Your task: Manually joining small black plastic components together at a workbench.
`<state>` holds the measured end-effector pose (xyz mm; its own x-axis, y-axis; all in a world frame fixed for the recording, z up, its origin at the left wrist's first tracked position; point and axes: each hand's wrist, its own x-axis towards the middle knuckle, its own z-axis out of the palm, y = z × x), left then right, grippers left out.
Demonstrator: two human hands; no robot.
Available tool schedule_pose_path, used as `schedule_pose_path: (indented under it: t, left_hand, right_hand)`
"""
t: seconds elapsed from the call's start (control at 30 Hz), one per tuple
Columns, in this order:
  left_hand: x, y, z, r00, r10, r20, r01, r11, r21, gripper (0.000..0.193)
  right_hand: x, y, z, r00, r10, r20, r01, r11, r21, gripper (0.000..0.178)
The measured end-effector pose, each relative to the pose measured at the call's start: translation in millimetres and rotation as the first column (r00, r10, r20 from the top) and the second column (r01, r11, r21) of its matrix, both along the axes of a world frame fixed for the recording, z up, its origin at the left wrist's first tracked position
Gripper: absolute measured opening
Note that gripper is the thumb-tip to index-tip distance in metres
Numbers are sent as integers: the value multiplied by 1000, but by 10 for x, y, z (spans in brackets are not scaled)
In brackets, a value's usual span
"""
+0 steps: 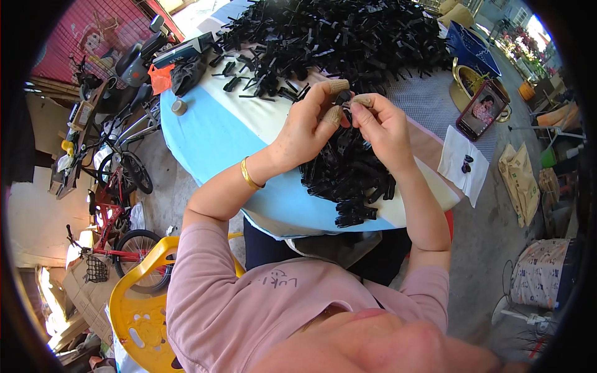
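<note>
Head: black pieces (348, 40) strew a table (202, 140) near bicycles (112, 214).

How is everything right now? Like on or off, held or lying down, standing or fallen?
Black piece, held in fingertips
Left hand, gripping that piece
Right hand, thumb and finger pinched beside it
Black heap, piled loosely
Phone, screen lit
White paper, spread out
Tape roll, resting on tablecloth
Red bicycle, standing
</note>
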<state>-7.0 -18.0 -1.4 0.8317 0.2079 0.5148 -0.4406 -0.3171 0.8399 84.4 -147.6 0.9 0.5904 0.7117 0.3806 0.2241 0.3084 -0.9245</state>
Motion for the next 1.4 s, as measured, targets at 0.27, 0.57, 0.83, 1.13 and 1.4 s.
schedule_pose_path:
  t: [0.27,0.57,0.83,1.13,1.4]
  left_hand:
    - [-33,25,-18,999,48,-8,-47,993,106,24]
    - [-50,22,26,973,158,169,-199,944,264,21]
    - [33,-9,-58,976,112,185,-124,991,57,26]
    - [28,205,142,891,-454,-11,270,549,-791,32]
    - [-58,87,150,918,-350,-187,291,915,-281,42]
  right_hand:
    - [-18,9,-26,995,-59,81,62,998,-34,12]
    - [-62,-9,-10,999,-12,43,16,995,-95,11]
    - [2,23,2,985,-62,159,75,994,-81,10]
    - [27,-95,84,915,-156,371,120,986,119,9]
    - [4,-65,114,999,-49,18,48,999,16,12]
